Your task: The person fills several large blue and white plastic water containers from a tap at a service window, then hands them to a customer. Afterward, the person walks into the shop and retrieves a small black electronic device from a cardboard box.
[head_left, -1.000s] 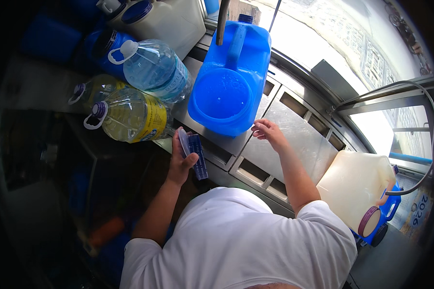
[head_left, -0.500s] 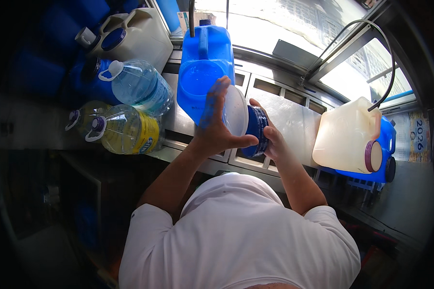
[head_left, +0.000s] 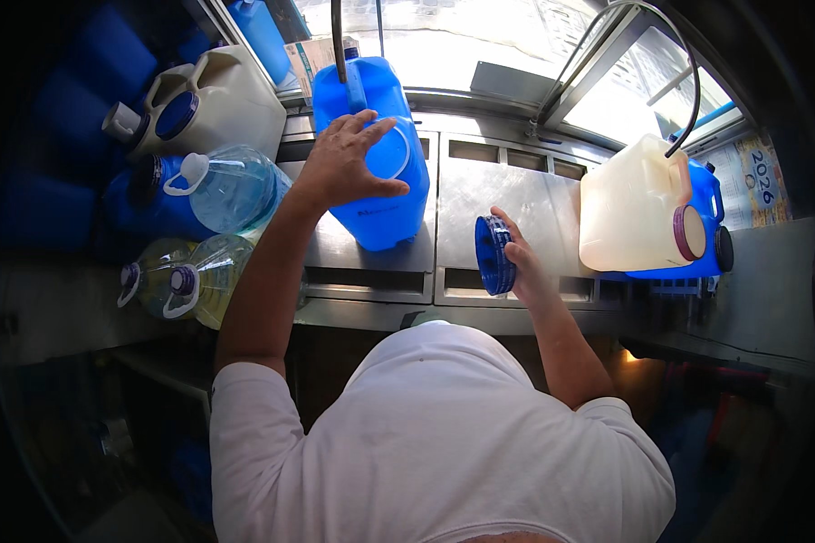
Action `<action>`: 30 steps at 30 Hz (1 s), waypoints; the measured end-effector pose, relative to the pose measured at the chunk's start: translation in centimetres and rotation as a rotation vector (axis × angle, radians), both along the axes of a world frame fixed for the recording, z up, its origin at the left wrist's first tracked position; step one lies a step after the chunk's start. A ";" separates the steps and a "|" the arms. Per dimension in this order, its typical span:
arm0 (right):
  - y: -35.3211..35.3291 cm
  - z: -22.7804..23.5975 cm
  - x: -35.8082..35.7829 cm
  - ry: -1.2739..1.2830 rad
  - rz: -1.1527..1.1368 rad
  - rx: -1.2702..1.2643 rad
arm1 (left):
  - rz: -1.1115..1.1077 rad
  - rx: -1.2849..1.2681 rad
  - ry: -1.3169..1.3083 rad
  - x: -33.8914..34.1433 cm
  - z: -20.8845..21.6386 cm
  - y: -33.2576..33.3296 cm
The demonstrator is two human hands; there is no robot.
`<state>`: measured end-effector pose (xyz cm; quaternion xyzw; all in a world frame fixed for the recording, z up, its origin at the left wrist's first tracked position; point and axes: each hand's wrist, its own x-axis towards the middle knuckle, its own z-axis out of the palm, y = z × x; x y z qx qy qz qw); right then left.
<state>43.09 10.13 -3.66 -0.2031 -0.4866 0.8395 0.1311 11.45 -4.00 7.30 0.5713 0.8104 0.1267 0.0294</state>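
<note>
A blue plastic jug (head_left: 385,213) stands upright on the metal counter, its round mouth rimmed by a pale ring (head_left: 406,149). Over the left side of that mouth, my left hand (head_left: 342,167) has its fingers spread, hiding part of the ring. Whether its fingertips touch the jug, I cannot tell. My right hand (head_left: 522,262) grips a wide dark blue screw cap (head_left: 494,255) by its edge, held to the right of the jug with the hollow inside facing left. A thin black hose (head_left: 339,45) hangs down by the jug's handle.
To the left stand white jugs (head_left: 235,100), a clear water bottle (head_left: 235,190) and yellowish bottles (head_left: 219,271). On the right are a cream jug (head_left: 629,217) with a maroon cap and a blue jug (head_left: 708,195). A curved hose (head_left: 695,90) ends above the cream jug.
My hands have moved apart, the left onto the jug's mouth, the right away with the blue cap. The white disc that was between them no longer shows as a separate piece.
</note>
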 end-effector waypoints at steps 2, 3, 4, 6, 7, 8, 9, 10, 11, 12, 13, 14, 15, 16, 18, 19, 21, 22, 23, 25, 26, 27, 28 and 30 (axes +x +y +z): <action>-0.5 -0.1 -0.4 0.009 -0.004 0.023 | 0.017 0.015 -0.005 0.1 -0.3 -0.1; -0.7 -0.1 -0.7 0.011 -0.003 0.027 | 0.022 0.039 0.001 0.2 -0.6 -0.1; -0.7 -0.1 -1.0 0.010 -0.004 0.032 | 0.044 0.051 0.040 0.4 -0.8 -0.1; -0.8 0.0 -1.9 0.019 -0.023 0.034 | 0.086 0.104 0.125 1.0 -1.5 -0.1; -0.8 0.1 -2.4 0.030 -0.032 0.038 | 0.092 0.105 0.125 1.1 -1.6 -0.1; -0.7 0.3 -3.1 0.042 -0.033 0.046 | 0.096 0.106 0.128 1.2 -1.7 0.0; -0.7 0.5 -3.6 0.055 -0.037 0.049 | 0.098 0.107 0.127 1.2 -1.7 -0.1; -0.7 0.8 -4.1 0.067 -0.039 0.056 | 0.095 0.089 0.094 1.2 -1.5 -0.1; -0.7 1.1 -4.7 0.083 -0.049 0.063 | 0.094 0.081 0.064 1.1 -1.3 -0.1; -0.7 1.5 -5.1 0.086 -0.051 0.086 | 0.097 0.064 0.033 1.0 -1.0 -0.1; -0.6 1.9 -5.4 0.090 -0.052 0.110 | 0.094 0.035 0.021 0.9 -0.7 -0.1; -0.6 2.2 -5.6 0.094 -0.052 0.134 | 0.097 -0.004 0.008 0.8 -0.4 0.0; -0.5 2.5 -5.8 0.084 -0.049 0.151 | 0.097 -0.028 0.003 0.8 -0.1 0.1; -0.5 2.8 -5.8 0.082 -0.045 0.162 | 0.103 -0.047 -0.004 0.9 0.1 0.2; -0.4 3.1 -5.6 0.089 -0.037 0.184 | 0.108 -0.056 -0.001 1.2 0.3 0.3; -0.5 3.3 -5.5 0.064 -0.035 0.195 | 0.116 -0.053 0.013 1.3 0.4 0.3; -0.5 3.7 -5.4 0.022 -0.029 0.218 | 0.131 -0.054 0.037 1.5 0.4 0.5; -0.4 4.1 -5.5 -0.031 0.025 0.335 | 0.132 -0.045 0.045 1.6 0.3 0.5; -0.2 4.6 -5.8 -0.094 0.078 0.452 | 0.133 -0.043 0.048 1.6 0.2 0.5; 0.3 5.9 -6.5 -0.232 0.214 0.730 | 0.138 -0.038 0.050 1.6 0.1 0.6; 0.7 6.6 -7.4 -0.200 0.274 0.964 | 0.145 -0.036 0.049 1.6 0.0 0.6; 1.3 7.4 -8.4 -0.222 0.323 1.168 | 0.152 -0.034 0.049 1.6 -0.1 0.7; 1.8 8.1 -9.4 -0.215 0.369 1.385 | 0.150 -0.026 0.048 1.7 -0.3 0.7; 2.6 9.2 -11.4 -0.252 0.423 1.551 | 0.148 -0.010 0.051 1.7 -0.4 0.9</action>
